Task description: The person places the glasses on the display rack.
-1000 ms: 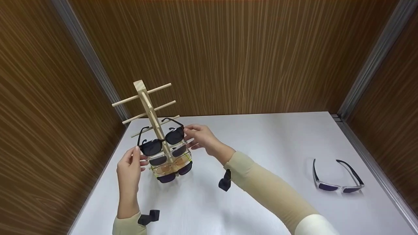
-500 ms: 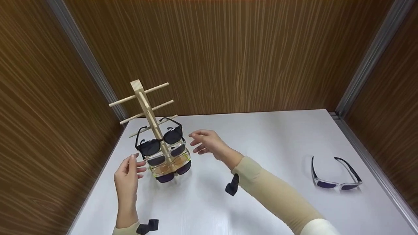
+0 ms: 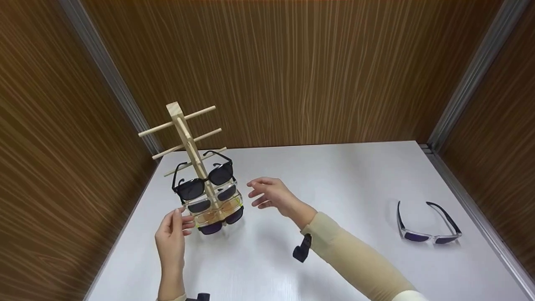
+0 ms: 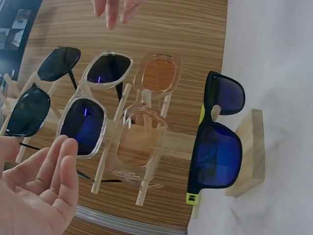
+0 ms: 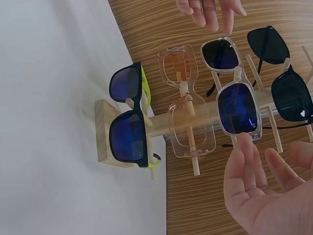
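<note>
A wooden sunglasses stand (image 3: 190, 144) leans at the left of the head view. Black sunglasses (image 3: 192, 189) sit on it, uppermost of the glasses. Below them are clear-framed sunglasses (image 4: 83, 125), glasses with a peach-tinted frame (image 4: 139, 142), and dark sunglasses with yellow-green temples (image 5: 128, 137) at the bottom. My left hand (image 3: 172, 236) is at the stand's left side, fingers loosely bent and holding nothing; whether its fingertips touch the clear frame, I cannot tell. To the right of the stand, my right hand (image 3: 276, 195) hovers apart from it, fingers relaxed, nothing held.
Another pair of clear-framed sunglasses with dark temples (image 3: 430, 237) lies unfolded on the white table (image 3: 334, 188) at the right. Bare upper pegs (image 3: 205, 112) stick out from the stand. Wood-grain walls (image 3: 292, 75) enclose the back and sides.
Both hands have let go of the black sunglasses, which stay on the stand. My right hand has drawn away to the right and down; my left hand has moved lower.
</note>
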Tool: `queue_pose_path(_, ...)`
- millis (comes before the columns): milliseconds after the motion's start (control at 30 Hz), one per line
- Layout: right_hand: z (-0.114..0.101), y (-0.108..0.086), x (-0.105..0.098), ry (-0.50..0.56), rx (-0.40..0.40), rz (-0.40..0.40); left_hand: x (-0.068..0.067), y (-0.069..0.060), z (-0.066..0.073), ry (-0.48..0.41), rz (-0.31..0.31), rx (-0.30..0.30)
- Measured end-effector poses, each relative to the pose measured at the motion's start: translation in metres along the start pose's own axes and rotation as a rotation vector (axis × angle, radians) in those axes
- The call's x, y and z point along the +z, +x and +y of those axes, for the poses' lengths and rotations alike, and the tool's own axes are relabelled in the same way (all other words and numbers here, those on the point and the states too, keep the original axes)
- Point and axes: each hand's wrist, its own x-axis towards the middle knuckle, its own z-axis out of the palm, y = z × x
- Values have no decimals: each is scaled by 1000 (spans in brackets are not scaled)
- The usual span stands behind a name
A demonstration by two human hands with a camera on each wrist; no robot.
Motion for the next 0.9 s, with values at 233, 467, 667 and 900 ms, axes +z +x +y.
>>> queue_pose_path(233,12,-5,-6,18,-4,4,4,-5,-4,-16,5,-9)
queue_pose_path(467,30,-11,-11,15,-3,9,7,-15,-12,3,6,-40)
queue_pose_path(667,43,-16,-18,19,-2,15,13,-21,-21,-14,-57,-132)
queue_pose_path(900,53,-21,-25,2,-7,43,23,-27,-31,-37,-95,-125)
